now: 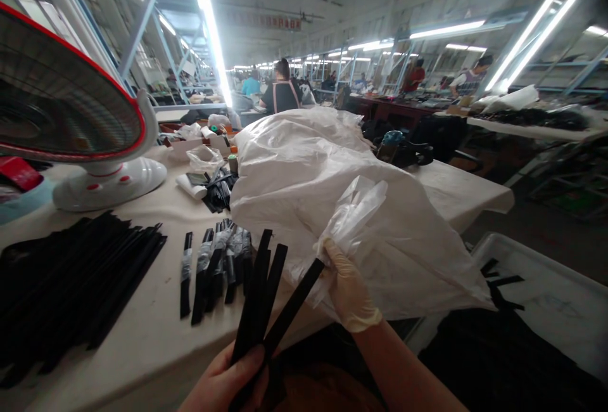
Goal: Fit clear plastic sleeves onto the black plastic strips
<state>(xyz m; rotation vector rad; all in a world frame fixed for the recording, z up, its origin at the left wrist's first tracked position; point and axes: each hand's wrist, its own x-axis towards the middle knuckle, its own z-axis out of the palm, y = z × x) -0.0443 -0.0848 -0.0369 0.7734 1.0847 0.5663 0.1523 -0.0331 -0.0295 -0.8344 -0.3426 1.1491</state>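
Note:
My left hand (228, 380), bare, is closed round the lower ends of a few flat black strips (266, 291) that fan upward. My right hand (346, 291) wears a thin pale glove and pinches a small clear plastic sleeve (356, 209), touching the tip of the rightmost strip. Both hands are at the near edge of a white table (156, 329). Just behind my right hand lies a big white plastic bag (308, 171), bulging.
A large pile of black strips (71, 279) lies at the left, and several wrapped strips (213, 260) in the middle. A white and red fan (71, 114) stands at the back left. A white bin (546, 298) sits low on the right. Other people work at far tables.

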